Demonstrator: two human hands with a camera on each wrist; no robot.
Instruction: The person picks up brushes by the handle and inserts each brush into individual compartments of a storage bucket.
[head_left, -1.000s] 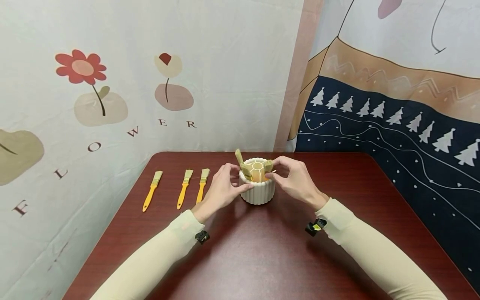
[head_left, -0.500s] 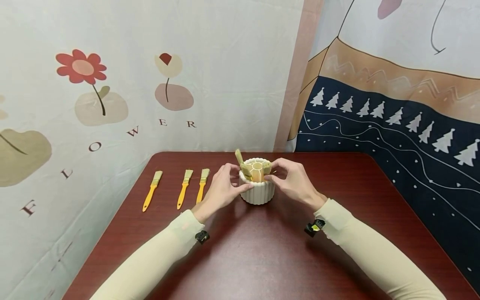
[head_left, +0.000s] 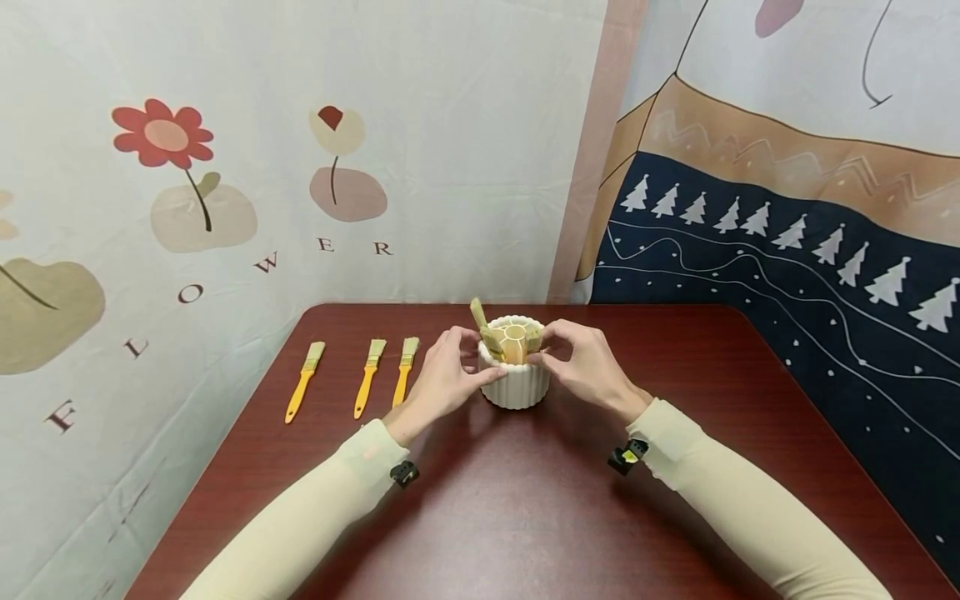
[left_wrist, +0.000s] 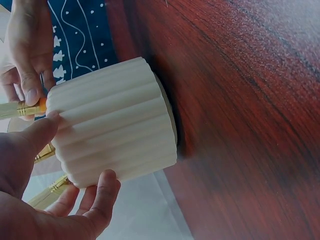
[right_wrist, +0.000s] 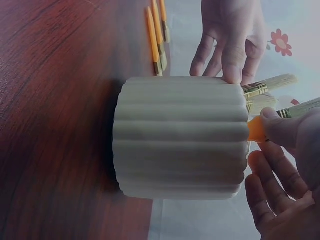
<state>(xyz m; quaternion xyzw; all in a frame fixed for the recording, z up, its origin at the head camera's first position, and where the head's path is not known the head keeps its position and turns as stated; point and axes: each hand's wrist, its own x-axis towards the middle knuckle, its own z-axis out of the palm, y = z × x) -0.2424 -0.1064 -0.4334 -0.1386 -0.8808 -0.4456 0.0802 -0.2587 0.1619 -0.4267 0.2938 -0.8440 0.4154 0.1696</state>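
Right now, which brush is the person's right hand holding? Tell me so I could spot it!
Find the dark red table, then the white ribbed cup in its middle. The right hand pinches a brush at the cup's rim. Unlike the three brushes lying flat to the left, it stands bristles up in the cup, pinched in fingers.

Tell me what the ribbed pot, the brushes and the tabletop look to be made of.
Ribbed pot: matte off-white, likely ceramic or plaster; fluted walls without gloss. Brushes: orange-yellow handles, smooth, plastic or painted wood; brass-coloured metal bands; pale straw-like bristles. Tabletop: dark red-brown wood or wood-look laminate, with streaked grain and a soft sheen.
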